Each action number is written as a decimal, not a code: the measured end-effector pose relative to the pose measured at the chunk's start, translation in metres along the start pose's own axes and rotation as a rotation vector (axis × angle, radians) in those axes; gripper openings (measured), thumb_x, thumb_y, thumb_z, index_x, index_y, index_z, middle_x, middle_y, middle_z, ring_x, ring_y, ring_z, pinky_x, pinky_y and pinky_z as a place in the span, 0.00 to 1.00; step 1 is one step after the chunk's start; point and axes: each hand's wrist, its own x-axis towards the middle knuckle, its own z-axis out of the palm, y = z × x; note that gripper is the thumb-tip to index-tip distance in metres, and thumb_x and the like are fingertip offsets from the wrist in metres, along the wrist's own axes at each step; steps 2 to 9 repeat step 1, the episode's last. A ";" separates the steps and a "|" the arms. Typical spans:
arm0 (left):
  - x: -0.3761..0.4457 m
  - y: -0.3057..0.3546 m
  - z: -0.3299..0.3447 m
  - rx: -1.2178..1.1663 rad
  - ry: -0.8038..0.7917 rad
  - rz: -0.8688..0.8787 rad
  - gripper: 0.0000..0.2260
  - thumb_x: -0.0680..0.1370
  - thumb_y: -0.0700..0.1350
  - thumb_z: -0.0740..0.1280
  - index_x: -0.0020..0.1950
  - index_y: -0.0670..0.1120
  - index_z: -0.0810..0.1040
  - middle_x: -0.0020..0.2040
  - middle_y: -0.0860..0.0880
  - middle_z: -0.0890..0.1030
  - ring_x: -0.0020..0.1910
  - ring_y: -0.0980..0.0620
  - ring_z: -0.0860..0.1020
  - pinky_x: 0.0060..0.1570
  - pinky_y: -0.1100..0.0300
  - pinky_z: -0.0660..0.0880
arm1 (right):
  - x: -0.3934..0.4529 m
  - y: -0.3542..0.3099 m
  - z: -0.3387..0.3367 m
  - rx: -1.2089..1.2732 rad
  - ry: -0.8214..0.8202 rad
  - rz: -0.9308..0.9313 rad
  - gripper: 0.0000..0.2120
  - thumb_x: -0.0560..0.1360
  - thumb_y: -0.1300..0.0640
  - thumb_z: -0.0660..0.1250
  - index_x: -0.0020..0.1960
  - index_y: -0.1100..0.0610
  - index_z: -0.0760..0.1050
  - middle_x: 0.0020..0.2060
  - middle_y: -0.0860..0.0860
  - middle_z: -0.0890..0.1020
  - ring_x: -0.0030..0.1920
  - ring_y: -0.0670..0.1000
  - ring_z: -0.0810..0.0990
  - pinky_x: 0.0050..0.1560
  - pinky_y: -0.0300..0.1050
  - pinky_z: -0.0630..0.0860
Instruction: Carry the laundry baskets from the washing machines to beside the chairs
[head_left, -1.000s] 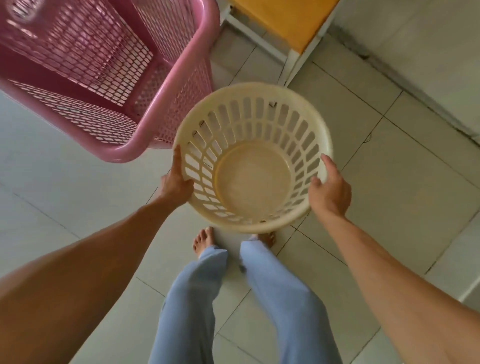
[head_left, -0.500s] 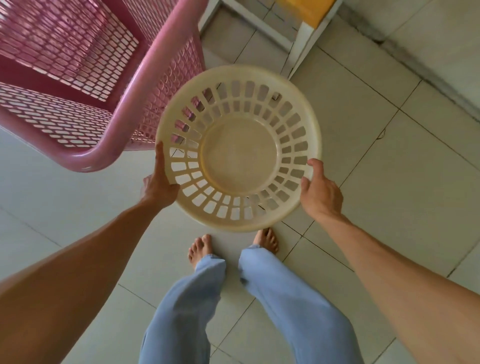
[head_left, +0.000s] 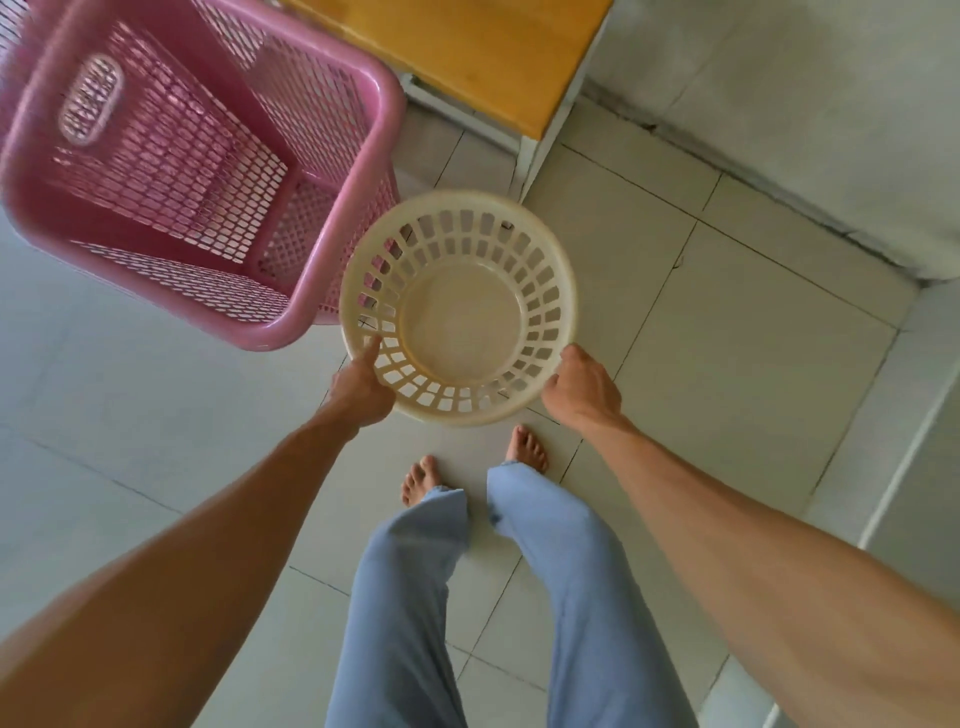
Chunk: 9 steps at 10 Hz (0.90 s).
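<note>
I am looking down on a floor of pale grey tiles (head_left: 753, 322) with thin dark grout lines running at a slant across the view. At the top edge a chair (head_left: 467, 52) with a yellow-orange wooden seat on a white frame is standing on those tiles, one white leg coming down near the middle. Along the upper right a grey wall (head_left: 831, 104) is meeting the floor in a dirty, cracked seam. Soft, even daylight is falling over everything.
</note>
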 end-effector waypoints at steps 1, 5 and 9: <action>-0.044 0.016 -0.009 -0.007 -0.027 0.074 0.33 0.79 0.39 0.65 0.81 0.56 0.58 0.73 0.45 0.73 0.69 0.43 0.75 0.66 0.48 0.76 | -0.044 -0.015 -0.020 0.014 0.036 -0.002 0.17 0.79 0.58 0.63 0.67 0.58 0.71 0.61 0.54 0.79 0.60 0.57 0.78 0.56 0.52 0.77; -0.044 0.016 -0.009 -0.007 -0.027 0.074 0.33 0.79 0.39 0.65 0.81 0.56 0.58 0.73 0.45 0.73 0.69 0.43 0.75 0.66 0.48 0.76 | -0.044 -0.015 -0.020 0.014 0.036 -0.002 0.17 0.79 0.58 0.63 0.67 0.58 0.71 0.61 0.54 0.79 0.60 0.57 0.78 0.56 0.52 0.77; -0.044 0.016 -0.009 -0.007 -0.027 0.074 0.33 0.79 0.39 0.65 0.81 0.56 0.58 0.73 0.45 0.73 0.69 0.43 0.75 0.66 0.48 0.76 | -0.044 -0.015 -0.020 0.014 0.036 -0.002 0.17 0.79 0.58 0.63 0.67 0.58 0.71 0.61 0.54 0.79 0.60 0.57 0.78 0.56 0.52 0.77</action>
